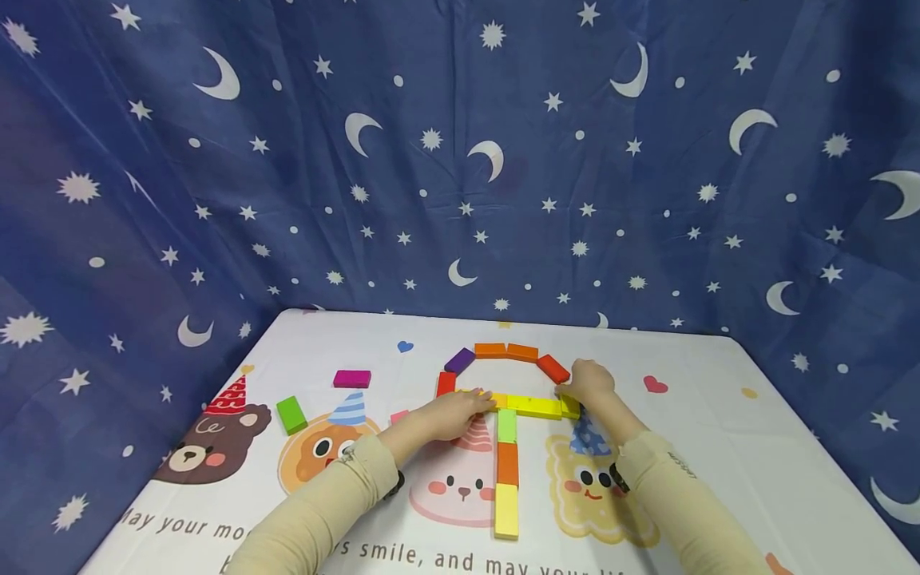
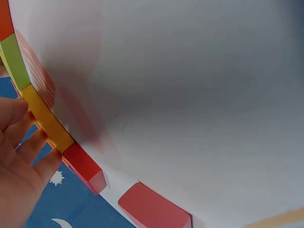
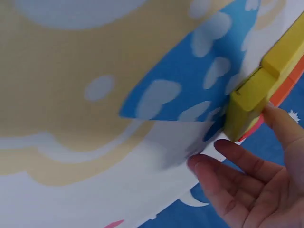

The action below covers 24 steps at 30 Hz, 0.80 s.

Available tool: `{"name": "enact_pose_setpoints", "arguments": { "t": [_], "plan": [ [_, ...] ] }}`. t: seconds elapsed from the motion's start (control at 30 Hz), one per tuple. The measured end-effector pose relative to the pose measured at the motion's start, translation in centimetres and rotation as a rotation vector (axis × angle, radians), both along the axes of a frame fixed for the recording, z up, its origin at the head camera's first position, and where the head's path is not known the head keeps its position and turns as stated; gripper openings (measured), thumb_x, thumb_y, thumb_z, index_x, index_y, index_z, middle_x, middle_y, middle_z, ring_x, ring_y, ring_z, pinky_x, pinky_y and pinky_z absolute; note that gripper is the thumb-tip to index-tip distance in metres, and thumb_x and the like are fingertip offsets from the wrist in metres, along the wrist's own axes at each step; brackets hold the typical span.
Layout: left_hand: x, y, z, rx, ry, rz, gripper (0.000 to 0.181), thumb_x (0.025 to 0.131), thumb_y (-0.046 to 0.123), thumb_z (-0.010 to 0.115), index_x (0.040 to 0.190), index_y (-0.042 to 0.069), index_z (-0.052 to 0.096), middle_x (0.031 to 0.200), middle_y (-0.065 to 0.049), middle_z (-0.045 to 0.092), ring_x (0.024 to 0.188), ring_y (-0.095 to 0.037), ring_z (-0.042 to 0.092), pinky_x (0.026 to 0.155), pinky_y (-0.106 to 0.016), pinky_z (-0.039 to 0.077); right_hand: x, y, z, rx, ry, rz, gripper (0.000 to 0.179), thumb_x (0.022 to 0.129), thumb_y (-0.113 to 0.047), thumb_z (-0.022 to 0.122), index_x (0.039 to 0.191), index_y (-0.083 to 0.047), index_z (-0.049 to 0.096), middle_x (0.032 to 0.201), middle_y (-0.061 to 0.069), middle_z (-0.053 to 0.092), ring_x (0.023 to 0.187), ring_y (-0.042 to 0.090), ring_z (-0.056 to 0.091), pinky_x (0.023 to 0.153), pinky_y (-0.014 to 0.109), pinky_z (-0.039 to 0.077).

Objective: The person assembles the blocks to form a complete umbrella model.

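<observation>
A crossbar of yellow and orange-yellow blocks lies between both hands. My left hand [image 1: 454, 416] reaches over its left part, fingertips touching the edge of an orange-yellow block [image 2: 47, 118] beside a red block [image 2: 85, 166]. At the other end, my right hand [image 1: 591, 385] has one digit against the last yellow block [image 3: 248, 99], while its other fingers spread loosely below. That block meets a longer yellow block [image 1: 534, 407]. From the bar a stem runs toward me: a light green block [image 1: 506, 426], an orange block [image 1: 507, 465] and a pale yellow block [image 1: 506, 511].
An arch of red, purple [image 1: 460, 361] and orange blocks [image 1: 491, 350] curves behind the bar. Left of it lie a magenta block [image 1: 352, 378], a green block [image 1: 291, 415] and a partly hidden pink block [image 1: 399, 416]. A starry blue curtain [image 1: 460, 231] hangs behind the printed tablecloth [image 1: 704, 415].
</observation>
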State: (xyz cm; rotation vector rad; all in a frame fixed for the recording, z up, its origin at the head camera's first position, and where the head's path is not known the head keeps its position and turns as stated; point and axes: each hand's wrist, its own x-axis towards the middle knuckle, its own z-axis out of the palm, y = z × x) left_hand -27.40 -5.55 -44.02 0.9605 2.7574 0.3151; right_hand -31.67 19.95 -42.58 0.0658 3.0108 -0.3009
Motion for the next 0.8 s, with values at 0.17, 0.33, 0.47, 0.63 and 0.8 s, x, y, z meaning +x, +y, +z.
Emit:
{"name": "enact_pose_setpoints", "arguments": {
  "t": [0.17,0.33,0.47,0.63,0.8],
  "plan": [
    [-0.03,-0.01,-0.11,0.004,0.009,-0.013,0.041,0.098,0.009,0.045,0.138,0.017,0.050,0.147,-0.001,0.042,0.138,-0.019,0.037,0.113,-0.037,0.031,0.07,-0.18,-0.04,-0.009,-0.034,-0.036,0.043,0.080,-0.034,0.072,0.095,0.005,0.062,0.078,0.010,0.059,0.068,0.022,0.052,0.063,0.032,0.048],
    [0.11,-0.02,0.03,-0.007,0.010,-0.017,0.042,0.097,0.008,0.045,0.138,0.016,0.050,0.147,-0.001,0.042,0.138,-0.020,0.037,0.114,-0.037,0.031,0.02,-0.12,-0.30,-0.070,-0.057,-0.069,0.044,0.082,-0.031,0.071,0.099,0.008,0.059,0.076,0.011,0.057,0.063,0.020,0.054,0.058,0.027,0.047],
    [0.23,0.04,0.28,-0.004,0.014,-0.020,0.042,0.096,0.006,0.046,0.137,0.015,0.050,0.146,-0.002,0.044,0.138,-0.020,0.037,0.113,-0.036,0.032,-0.18,-0.09,-0.51,-0.098,-0.063,-0.085,0.042,0.082,-0.030,0.071,0.097,0.008,0.059,0.073,0.011,0.057,0.051,0.016,0.055,0.046,0.020,0.044],
    [0.25,0.08,0.31,0.002,-0.004,-0.013,0.044,0.096,0.004,0.046,0.138,0.015,0.049,0.147,-0.001,0.043,0.139,-0.019,0.036,0.114,-0.036,0.030,-0.36,-0.13,-0.69,-0.117,-0.077,-0.097,0.043,0.083,-0.029,0.071,0.099,0.008,0.058,0.073,0.012,0.057,0.045,0.014,0.055,0.041,0.017,0.044],
    [0.19,0.05,0.18,0.003,-0.002,-0.003,0.046,0.094,0.003,0.047,0.138,0.016,0.050,0.147,0.000,0.043,0.139,-0.019,0.036,0.114,-0.035,0.030,-0.40,-0.11,-0.75,-0.126,-0.081,-0.095,0.043,0.083,-0.029,0.071,0.100,0.008,0.058,0.075,0.013,0.057,0.045,0.015,0.055,0.042,0.017,0.044]
  ]
}}
